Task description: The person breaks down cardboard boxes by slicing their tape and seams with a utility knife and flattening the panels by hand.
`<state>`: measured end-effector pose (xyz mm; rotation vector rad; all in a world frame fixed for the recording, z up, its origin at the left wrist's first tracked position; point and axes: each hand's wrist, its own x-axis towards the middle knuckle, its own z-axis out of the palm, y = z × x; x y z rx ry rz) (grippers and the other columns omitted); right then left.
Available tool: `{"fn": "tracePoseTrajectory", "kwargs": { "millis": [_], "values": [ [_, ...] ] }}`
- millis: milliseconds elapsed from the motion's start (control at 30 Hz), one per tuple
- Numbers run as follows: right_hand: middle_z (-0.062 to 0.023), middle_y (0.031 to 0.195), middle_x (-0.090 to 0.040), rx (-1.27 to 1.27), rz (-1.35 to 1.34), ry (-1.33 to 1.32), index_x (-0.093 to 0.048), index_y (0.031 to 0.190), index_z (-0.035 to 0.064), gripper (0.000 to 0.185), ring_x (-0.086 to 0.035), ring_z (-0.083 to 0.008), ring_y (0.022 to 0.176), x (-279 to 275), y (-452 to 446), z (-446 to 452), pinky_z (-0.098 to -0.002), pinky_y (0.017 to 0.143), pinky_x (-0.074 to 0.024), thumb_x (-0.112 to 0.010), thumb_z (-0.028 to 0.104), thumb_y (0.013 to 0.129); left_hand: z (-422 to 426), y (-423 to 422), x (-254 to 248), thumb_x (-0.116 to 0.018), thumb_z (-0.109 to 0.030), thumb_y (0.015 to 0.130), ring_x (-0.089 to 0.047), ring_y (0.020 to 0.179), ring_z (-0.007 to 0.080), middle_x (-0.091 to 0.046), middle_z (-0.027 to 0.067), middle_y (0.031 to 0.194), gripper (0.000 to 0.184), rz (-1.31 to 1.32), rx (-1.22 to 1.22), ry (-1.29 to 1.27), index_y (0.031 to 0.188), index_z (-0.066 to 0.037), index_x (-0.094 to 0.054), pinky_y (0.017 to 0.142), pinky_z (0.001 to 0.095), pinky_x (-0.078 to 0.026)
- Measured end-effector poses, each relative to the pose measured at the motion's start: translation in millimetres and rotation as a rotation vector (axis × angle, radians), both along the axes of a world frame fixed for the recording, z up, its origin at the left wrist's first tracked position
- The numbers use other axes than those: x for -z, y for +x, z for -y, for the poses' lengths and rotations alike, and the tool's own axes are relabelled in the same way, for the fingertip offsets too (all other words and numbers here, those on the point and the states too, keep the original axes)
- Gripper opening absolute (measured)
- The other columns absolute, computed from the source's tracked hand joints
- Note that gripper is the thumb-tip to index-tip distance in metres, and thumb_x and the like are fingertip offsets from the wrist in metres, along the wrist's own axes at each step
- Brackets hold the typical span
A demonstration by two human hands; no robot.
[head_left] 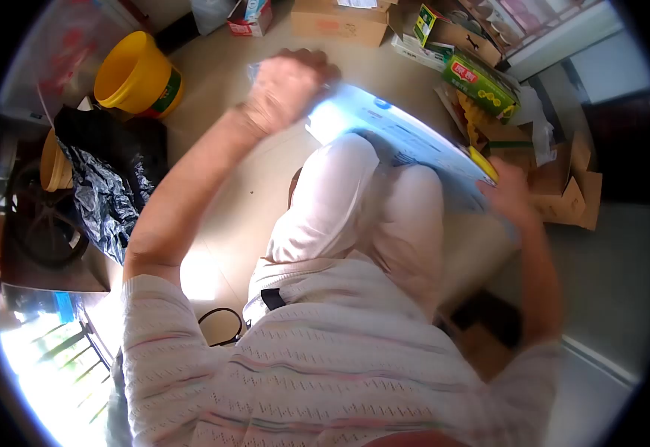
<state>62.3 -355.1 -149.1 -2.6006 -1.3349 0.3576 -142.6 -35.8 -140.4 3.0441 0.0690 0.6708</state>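
A flat, light blue box [414,138] with printing on it is tilted against the person's knees, its left part bright with glare. My left hand [288,86] is closed at the far left corner of this box, and a bit of clear, shiny film shows beside the fingers. At the opposite end my right hand [507,190] grips the box's edge. A slim yellow object [483,165] sticks out from the right fingers along that edge; its kind cannot be made out. The undersides of both grips are hidden.
On the left stand a yellow bucket [139,74] and a black plastic bag [109,179]. Cardboard boxes [340,22] lie at the back. To the right are a green carton [481,83] and an open cardboard box [567,186] on the tiled floor [243,216].
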Motion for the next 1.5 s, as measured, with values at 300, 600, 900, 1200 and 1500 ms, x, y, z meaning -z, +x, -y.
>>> {"fn": "tracePoseTrajectory", "kwargs": {
  "millis": [300, 600, 900, 1200, 1500],
  "values": [
    [-0.0224, 0.081, -0.058, -0.110, -0.146, -0.039, -0.055, 0.090, -0.0017, 0.034, -0.055, -0.0383, 0.077, -23, 21, -13, -0.0409, 0.068, -0.0432, -0.069, 0.015, 0.064, 0, 9, 1, -0.070, -0.016, 0.068, -0.060, 0.076, 0.0272, -0.062, 0.0088, 0.084, 0.021, -0.156, -0.001, -0.162, 0.085, -0.006, -0.064, 0.067, 0.0340, -0.049],
    [-0.0235, 0.081, -0.057, -0.214, -0.094, -0.118, -0.056, 0.088, -0.0023, 0.035, -0.055, -0.0385, 0.078, -25, 28, -33, -0.0392, 0.070, -0.0429, -0.069, 0.017, 0.062, 15, 39, -17, -0.065, -0.014, 0.067, -0.056, 0.093, 0.0301, -0.062, 0.0128, 0.093, 0.036, -0.632, 0.110, -0.175, 0.102, -0.006, -0.061, 0.080, 0.0387, -0.045],
    [-0.0205, 0.078, -0.059, -0.369, -0.231, -0.292, -0.058, 0.085, -0.0035, 0.032, -0.057, -0.0324, 0.073, -22, 42, -40, -0.0365, 0.067, -0.0448, -0.067, 0.014, 0.060, 34, 67, 19, -0.056, -0.006, 0.065, -0.056, 0.077, 0.0344, -0.057, 0.0169, 0.071, 0.011, -0.573, 0.351, -0.142, 0.075, -0.001, -0.057, 0.071, 0.0440, -0.043],
    [-0.0132, 0.089, -0.063, -0.086, 0.040, 0.148, -0.059, 0.098, -0.0010, 0.045, -0.059, -0.0236, 0.082, -29, 89, -38, -0.0330, 0.071, -0.0464, -0.070, 0.033, 0.071, 15, 94, 18, -0.061, -0.023, 0.076, -0.059, 0.074, 0.0340, -0.061, 0.0188, 0.078, 0.020, -0.453, 0.166, -0.202, 0.084, -0.004, -0.064, 0.069, 0.0406, -0.048],
    [-0.0003, 0.066, -0.055, 0.542, -0.215, 0.685, -0.057, 0.080, 0.0053, 0.034, -0.049, -0.0073, 0.054, -15, 83, 49, -0.0237, 0.049, -0.0373, -0.065, 0.039, 0.077, -118, -46, -13, -0.063, -0.010, 0.078, -0.059, 0.072, 0.0145, -0.064, 0.0084, 0.083, 0.024, -0.113, -0.383, -0.935, 0.097, 0.004, -0.062, 0.069, 0.0271, -0.047]
  ]
}}
